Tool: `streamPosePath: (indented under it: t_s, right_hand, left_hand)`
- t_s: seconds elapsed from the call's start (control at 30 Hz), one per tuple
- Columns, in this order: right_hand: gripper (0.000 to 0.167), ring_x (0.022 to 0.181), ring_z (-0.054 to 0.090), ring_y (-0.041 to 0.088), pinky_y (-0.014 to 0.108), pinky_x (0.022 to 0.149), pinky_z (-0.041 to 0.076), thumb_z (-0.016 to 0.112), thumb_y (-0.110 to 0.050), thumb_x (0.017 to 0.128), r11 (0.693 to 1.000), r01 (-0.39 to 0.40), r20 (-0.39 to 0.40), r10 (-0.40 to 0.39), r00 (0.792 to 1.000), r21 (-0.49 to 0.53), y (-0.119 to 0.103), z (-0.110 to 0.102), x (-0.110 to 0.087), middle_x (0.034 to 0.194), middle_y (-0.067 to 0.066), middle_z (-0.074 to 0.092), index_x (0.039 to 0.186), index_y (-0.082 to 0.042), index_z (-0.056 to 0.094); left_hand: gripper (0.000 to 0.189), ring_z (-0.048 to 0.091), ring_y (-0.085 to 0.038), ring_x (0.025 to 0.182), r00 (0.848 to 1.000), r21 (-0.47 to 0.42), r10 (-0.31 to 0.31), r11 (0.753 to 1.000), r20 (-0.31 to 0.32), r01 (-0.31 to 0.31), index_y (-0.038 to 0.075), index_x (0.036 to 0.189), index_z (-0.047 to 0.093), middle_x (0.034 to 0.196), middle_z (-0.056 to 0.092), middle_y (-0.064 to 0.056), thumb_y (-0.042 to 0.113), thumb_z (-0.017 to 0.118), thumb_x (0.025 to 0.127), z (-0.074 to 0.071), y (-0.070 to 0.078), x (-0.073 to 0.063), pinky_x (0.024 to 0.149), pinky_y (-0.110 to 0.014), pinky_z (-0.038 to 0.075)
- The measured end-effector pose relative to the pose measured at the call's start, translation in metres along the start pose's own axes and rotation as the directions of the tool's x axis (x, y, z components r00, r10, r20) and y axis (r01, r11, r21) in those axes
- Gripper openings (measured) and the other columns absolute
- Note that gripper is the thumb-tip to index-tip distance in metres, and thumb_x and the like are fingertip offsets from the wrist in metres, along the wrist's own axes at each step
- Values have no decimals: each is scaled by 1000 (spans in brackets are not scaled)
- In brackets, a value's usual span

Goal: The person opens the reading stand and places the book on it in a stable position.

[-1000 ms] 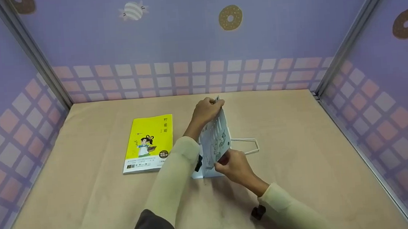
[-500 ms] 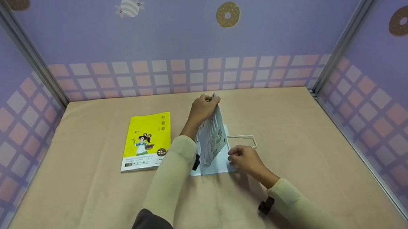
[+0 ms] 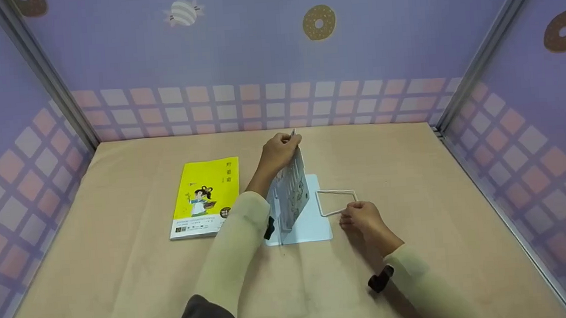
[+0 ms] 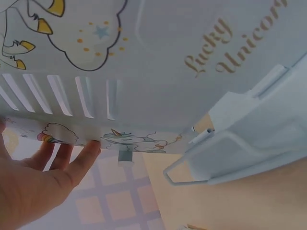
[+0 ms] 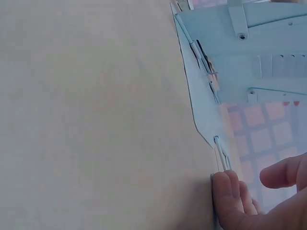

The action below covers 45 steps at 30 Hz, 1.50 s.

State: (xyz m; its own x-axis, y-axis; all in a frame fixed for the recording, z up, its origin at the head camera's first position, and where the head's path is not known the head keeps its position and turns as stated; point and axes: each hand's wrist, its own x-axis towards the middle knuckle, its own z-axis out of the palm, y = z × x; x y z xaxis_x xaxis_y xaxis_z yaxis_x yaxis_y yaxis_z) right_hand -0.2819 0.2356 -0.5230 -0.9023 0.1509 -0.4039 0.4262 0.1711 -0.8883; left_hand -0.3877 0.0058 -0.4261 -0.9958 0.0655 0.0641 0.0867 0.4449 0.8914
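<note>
A light blue metal book stand (image 3: 310,227) with unicorn drawings stands at mid-table, its slotted panel (image 3: 293,191) raised above a flat base. My left hand (image 3: 278,154) grips the panel's top edge; the left wrist view shows its fingers (image 4: 86,155) against the printed face. From the base's right side a white wire bracket (image 3: 336,191) sticks out low over the table. My right hand (image 3: 366,219) touches the outer end of that bracket. In the right wrist view the thumb (image 5: 283,173) stays apart from the fingers (image 5: 225,189) at the wire.
To the left lies a yellow book (image 3: 209,185) with a drawn figure on its cover, partly behind my left sleeve. Patterned purple walls (image 3: 234,46) enclose the beige tabletop (image 3: 129,191) at the back and both sides.
My right hand has left the panel's lower edge and moved right to the wire bracket. My left hand keeps its grip, and the panel has swung slightly left, showing more of the base.
</note>
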Motion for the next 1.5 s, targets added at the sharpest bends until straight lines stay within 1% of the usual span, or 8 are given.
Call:
streamPosePath:
  t_s: [0.17,0.33,0.57,0.87,1.03,1.27,1.37,1.5]
  right_hand:
    - [28,80,72,15,27,75,61,47,-6,99,1000,-25,8,25,1000,14,2,-6,1,93,11,72,117,9,63]
    - [27,78,74,16,28,76,61,48,-7,98,999,-35,2,35,999,25,1,-8,0,90,11,74,111,9,67]
    - [27,76,74,17,29,75,62,50,-6,98,997,-54,17,53,998,60,1,-11,0,87,11,73,111,11,66]
    - [24,75,73,16,29,76,62,50,-3,102,978,-38,42,30,999,204,4,-7,3,84,11,72,115,13,60]
    - [18,72,73,14,29,73,62,51,-3,102,969,0,-6,1,1000,246,3,-1,4,84,10,70,115,9,54]
    - [24,80,71,13,29,74,61,55,-6,102,978,62,-78,-47,996,197,-2,7,3,97,10,67,124,3,50]
    - [19,85,70,14,31,78,61,56,-6,101,977,106,-99,-88,991,184,-5,11,3,100,10,65,119,2,54]
    - [14,87,69,16,33,81,60,61,-3,99,963,211,-107,-195,975,168,-8,18,4,96,9,66,110,4,59]
  left_hand:
    - [51,59,-27,117,1000,-7,5,1000,-11,-5,9,127,61,126,65,-11,48,42,101,-6,-5,1,104,-45,48]
    - [52,55,-25,111,1000,-39,-9,999,-21,8,7,131,57,125,61,-12,46,36,103,-12,-9,1,102,-45,46]
    - [53,55,-23,103,1000,-72,-8,997,-13,7,6,131,55,114,60,-11,47,33,104,-17,-11,-1,94,-42,47]
    - [55,55,-24,107,1000,-64,-6,998,-7,5,7,134,54,120,60,-11,47,32,104,-19,-12,-1,98,-44,48]
    - [53,56,-24,104,1000,-73,-2,997,-8,1,7,133,55,117,60,-11,46,32,105,-20,-14,-1,97,-44,48]
    - [55,56,-24,107,1000,-61,-10,998,-19,9,7,134,54,120,61,-11,47,32,104,-21,-16,-2,100,-44,47]
    - [55,56,-24,109,1000,-60,-9,998,-19,8,6,135,54,123,61,-12,46,32,104,-21,-15,-2,101,-45,47]
    - [53,56,-24,108,1000,-61,-9,998,-25,7,6,135,54,122,61,-12,44,33,105,-21,-15,-2,100,-45,47]
